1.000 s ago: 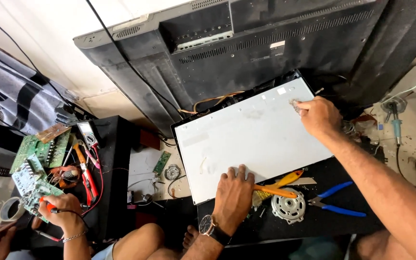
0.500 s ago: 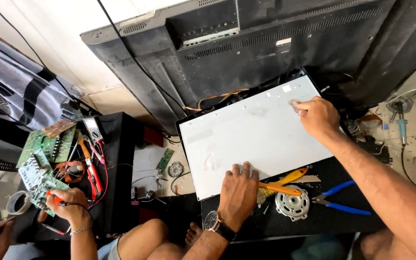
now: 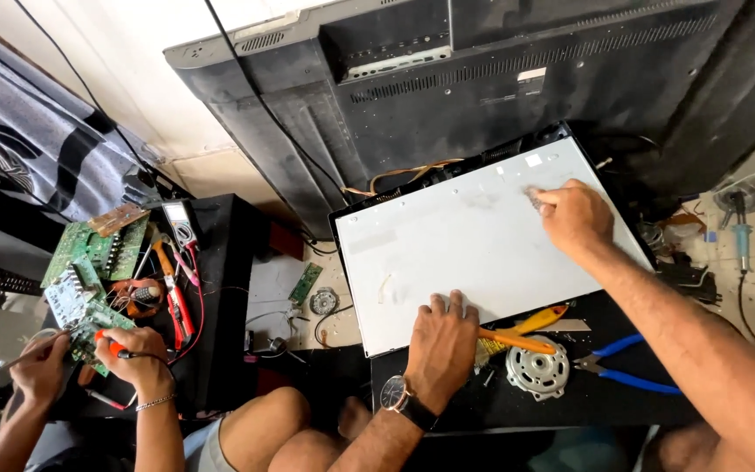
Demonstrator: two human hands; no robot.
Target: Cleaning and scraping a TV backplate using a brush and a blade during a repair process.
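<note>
Left hand [image 3: 441, 343] flat, fingers spread, pressing near edge of white panel [image 3: 465, 240]. Right hand [image 3: 575, 215] fingertips bunched on panel's far corner. Panel lies on dark worktop [image 3: 570, 406], beside orange screwdriver [image 3: 517, 336], blue pliers [image 3: 626, 367].

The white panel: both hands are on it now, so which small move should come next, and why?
Probably lift the near edge a little with the left hand. It lies flat on the white panel at that edge, while the right hand pinches something small near the far corner. The panel lies in a black frame, with the orange-handled tool beside the left hand.
</note>
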